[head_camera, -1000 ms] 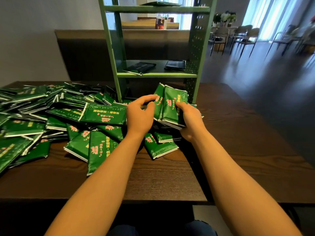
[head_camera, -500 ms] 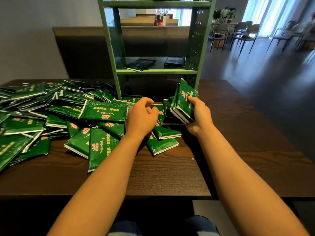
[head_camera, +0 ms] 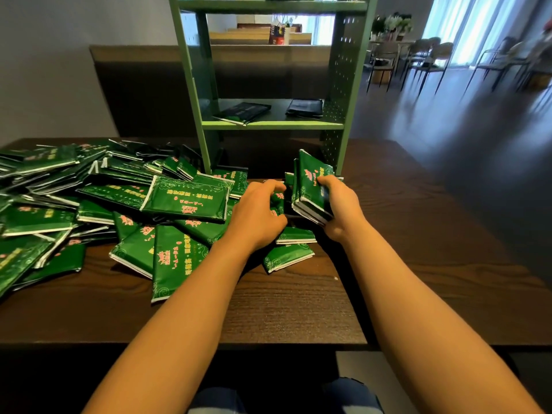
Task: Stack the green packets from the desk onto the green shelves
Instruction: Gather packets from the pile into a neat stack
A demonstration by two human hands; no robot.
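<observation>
A pile of green packets (head_camera: 98, 204) covers the left and middle of the dark wooden desk (head_camera: 283, 309). My right hand (head_camera: 337, 210) grips a small stack of green packets (head_camera: 310, 186), tilted on edge, just in front of the green shelves (head_camera: 271, 124). My left hand (head_camera: 257, 213) is curled over a packet (head_camera: 276, 201) lying at the pile's right end; its fingertips pinch it. Two dark packets (head_camera: 242, 112) lie on the middle shelf.
The shelf unit stands on the desk's far side, its right post (head_camera: 343, 85) close to my right hand. Loose packets (head_camera: 286, 255) lie beneath both hands. Chairs (head_camera: 418, 58) and open floor are at the far right.
My right hand has lowered its stack slightly toward the left hand. My left hand let go of the stack a second ago and now curls onto a packet on the desk.
</observation>
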